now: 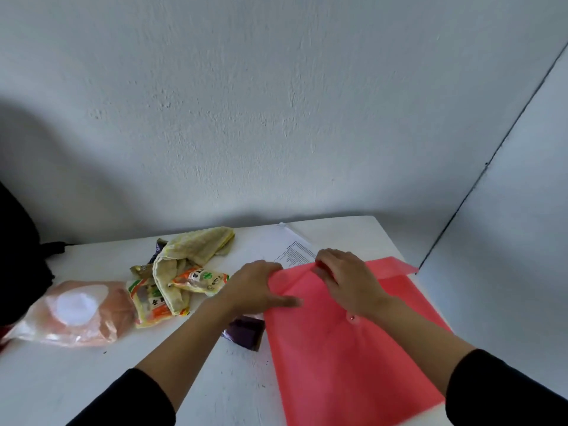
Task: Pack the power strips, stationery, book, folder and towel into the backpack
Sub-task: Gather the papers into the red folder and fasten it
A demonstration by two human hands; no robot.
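The red folder was laid flat on the white table at the lower right of the frame, with its flap turned open toward the upper right. Its upper left corner was gripped by the left hand, and its mouth edge was pinched by the curled fingers of the right hand. A printed sheet was seen just above the hands. The yellow towel was draped over snack packets at centre left, and the black backpack was seen at the left edge.
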